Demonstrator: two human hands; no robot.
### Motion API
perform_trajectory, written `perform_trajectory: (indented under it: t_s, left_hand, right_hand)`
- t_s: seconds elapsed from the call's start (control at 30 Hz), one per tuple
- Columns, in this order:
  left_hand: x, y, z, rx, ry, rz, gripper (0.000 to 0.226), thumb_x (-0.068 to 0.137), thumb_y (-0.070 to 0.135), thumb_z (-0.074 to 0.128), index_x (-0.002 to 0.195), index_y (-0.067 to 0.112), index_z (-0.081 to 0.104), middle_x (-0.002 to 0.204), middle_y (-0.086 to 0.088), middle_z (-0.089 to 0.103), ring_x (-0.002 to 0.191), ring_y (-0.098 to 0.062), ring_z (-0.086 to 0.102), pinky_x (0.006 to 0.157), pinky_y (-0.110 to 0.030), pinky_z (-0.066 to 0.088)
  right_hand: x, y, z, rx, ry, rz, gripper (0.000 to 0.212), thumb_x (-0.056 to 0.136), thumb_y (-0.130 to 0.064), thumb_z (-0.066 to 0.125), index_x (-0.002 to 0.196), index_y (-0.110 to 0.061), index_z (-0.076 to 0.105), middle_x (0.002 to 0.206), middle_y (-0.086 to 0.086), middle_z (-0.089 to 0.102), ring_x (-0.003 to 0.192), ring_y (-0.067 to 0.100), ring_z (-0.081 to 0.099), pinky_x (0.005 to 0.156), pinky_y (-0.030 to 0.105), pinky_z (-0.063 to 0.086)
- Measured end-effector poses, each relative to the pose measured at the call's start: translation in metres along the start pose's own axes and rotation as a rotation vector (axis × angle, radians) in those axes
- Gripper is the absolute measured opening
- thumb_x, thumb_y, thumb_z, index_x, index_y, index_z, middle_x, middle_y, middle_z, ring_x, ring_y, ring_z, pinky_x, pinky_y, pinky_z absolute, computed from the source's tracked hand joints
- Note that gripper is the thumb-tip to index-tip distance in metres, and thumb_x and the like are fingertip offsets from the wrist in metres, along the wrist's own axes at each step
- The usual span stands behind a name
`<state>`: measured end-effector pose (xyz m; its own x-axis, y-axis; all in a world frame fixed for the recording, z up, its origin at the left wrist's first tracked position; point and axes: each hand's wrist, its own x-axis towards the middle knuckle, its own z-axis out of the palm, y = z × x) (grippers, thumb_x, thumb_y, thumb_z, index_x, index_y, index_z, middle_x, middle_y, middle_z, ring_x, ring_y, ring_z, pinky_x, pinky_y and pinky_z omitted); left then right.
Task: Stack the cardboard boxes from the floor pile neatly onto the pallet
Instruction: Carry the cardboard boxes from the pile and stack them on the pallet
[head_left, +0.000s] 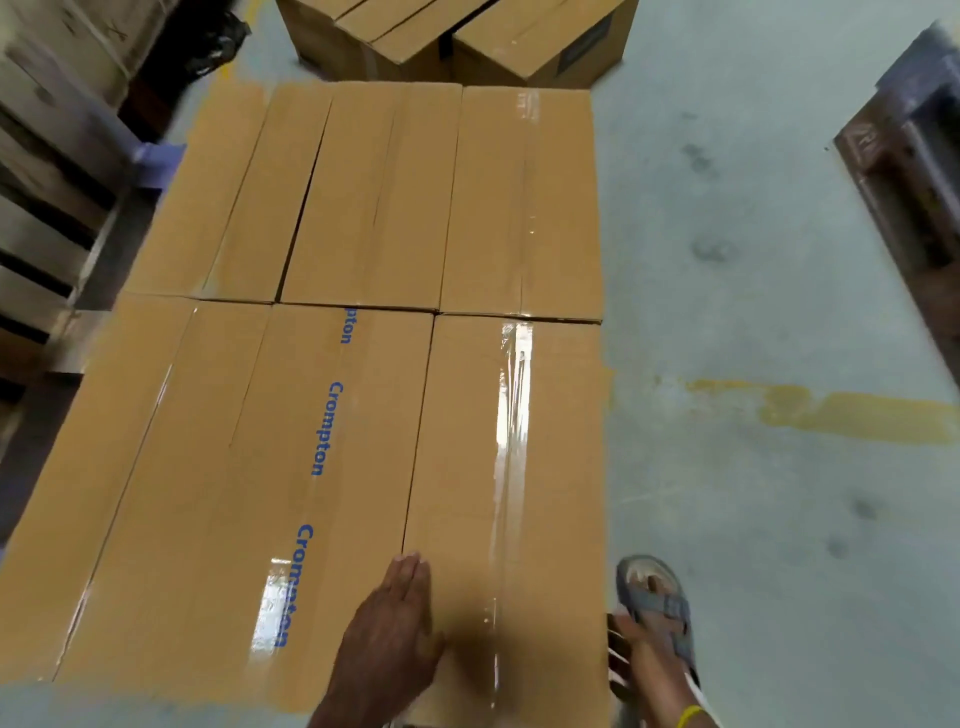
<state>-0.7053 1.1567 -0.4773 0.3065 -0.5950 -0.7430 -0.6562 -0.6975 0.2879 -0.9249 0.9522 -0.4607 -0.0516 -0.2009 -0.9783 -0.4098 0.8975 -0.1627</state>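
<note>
Cardboard box (519, 467) lay under the flat, released left hand (389, 629); the right hand (626, 649) touched its side, grip unclear. Pushed unevenly, it might skew away from the neighbouring box (234, 493).

I get fairly bright, even overhead light. Glare streaks on the box tape (511, 395). Soft shadow beside the left hand (389, 634). Edges smeared, wide-angle bending, frame soft overall.
</note>
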Motion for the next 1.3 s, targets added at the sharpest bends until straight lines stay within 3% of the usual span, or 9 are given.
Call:
perform_trajectory:
  t_s: [0.1,0.2,0.33,0.47,0.57,0.7,0.8,1.07,1.3]
  left_hand:
    - [0.020,0.042,-0.023,-0.041,0.060,-0.017,0.099,0.066,0.073,0.057,0.139,0.008,0.049,0.143,-0.009,0.064,0.123,-0.024,0.068,0.081,-0.027,0.061]
    - [0.045,0.085,-0.051,-0.104,0.159,-0.089,0.103,0.087,0.068,0.052,0.166,0.017,0.008,0.174,0.001,0.002,0.160,-0.016,0.014,0.119,-0.026,0.034]
    - [0.069,0.136,-0.063,-0.215,0.214,-0.228,0.098,0.085,0.072,0.040,0.165,0.020,0.016,0.174,0.006,0.007,0.159,-0.012,0.014,0.121,-0.025,0.027]
    - [0.090,0.220,-0.091,-0.375,0.367,-0.346,0.072,0.091,0.054,0.060,0.154,0.025,0.040,0.160,0.009,0.041,0.140,-0.016,0.050,0.108,-0.032,0.043]
    - [0.121,0.264,-0.129,-0.404,0.397,-0.415,0.052,0.094,0.039,0.069,0.140,0.023,0.052,0.136,0.007,0.059,0.119,-0.018,0.062,0.097,-0.031,0.049]
    - [0.163,0.276,-0.177,-0.394,0.464,-0.409,0.051,0.093,0.039,0.071,0.140,0.024,0.058,0.134,0.006,0.066,0.114,-0.016,0.067,0.095,-0.031,0.055]
    - [0.197,0.252,-0.214,-0.339,0.538,-0.414,0.047,0.087,0.029,0.079,0.131,0.022,0.063,0.122,0.002,0.070,0.106,-0.020,0.069,0.084,-0.028,0.053]
    - [0.272,0.128,-0.271,-0.129,0.500,-0.395,0.108,0.081,0.035,0.088,0.165,0.015,0.024,0.174,-0.005,0.009,0.158,-0.030,0.016,0.123,-0.048,0.027]
    - [0.282,0.085,-0.281,-0.122,0.414,-0.325,0.126,0.071,0.063,0.086,0.167,0.032,0.010,0.175,0.004,-0.006,0.161,-0.025,-0.002,0.125,-0.057,0.016]
  right_hand:
    - [0.007,-0.029,-0.012,-0.096,-0.083,-0.039,0.039,0.095,-0.036,0.066,0.124,-0.011,0.066,0.128,0.010,0.066,0.115,0.030,0.060,0.102,0.044,0.038]
    - [0.032,-0.062,-0.026,-0.157,-0.199,-0.036,0.093,0.064,-0.042,0.091,0.132,0.011,0.056,0.140,0.042,0.044,0.132,0.057,0.041,0.116,0.061,0.026]
    - [0.048,-0.109,-0.056,-0.163,-0.234,0.068,0.080,0.032,-0.046,0.101,0.084,0.007,0.073,0.113,0.042,0.062,0.110,0.048,0.059,0.084,0.047,0.049]
    - [0.034,-0.193,-0.103,-0.130,-0.261,0.036,0.025,0.071,-0.001,0.085,0.077,-0.005,0.061,0.116,0.026,0.063,0.100,0.038,0.060,0.065,0.035,0.041]
    - [0.030,-0.255,-0.112,-0.221,-0.254,-0.079,0.037,0.059,-0.030,0.085,0.085,-0.010,0.068,0.114,0.029,0.068,0.094,0.039,0.064,0.062,0.030,0.038]
    - [0.036,-0.324,-0.093,-0.402,-0.333,-0.301,0.061,0.059,-0.062,0.080,0.106,-0.025,0.068,0.121,0.004,0.069,0.112,0.021,0.063,0.096,0.037,0.050]
    - [0.059,-0.359,-0.055,-0.509,-0.356,-0.452,0.046,0.088,-0.036,0.072,0.131,-0.023,0.060,0.141,0.001,0.058,0.130,0.019,0.055,0.112,0.044,0.042]
    - [0.109,-0.396,0.044,-0.612,-0.171,-0.683,0.073,0.089,-0.033,0.075,0.150,-0.009,0.043,0.145,0.009,0.056,0.135,0.022,0.052,0.108,0.038,0.044]
    - [0.137,-0.380,0.077,-0.604,-0.060,-0.854,0.057,0.074,-0.056,0.068,0.120,-0.022,0.068,0.082,-0.013,0.061,0.069,0.009,0.043,0.075,0.029,0.044]
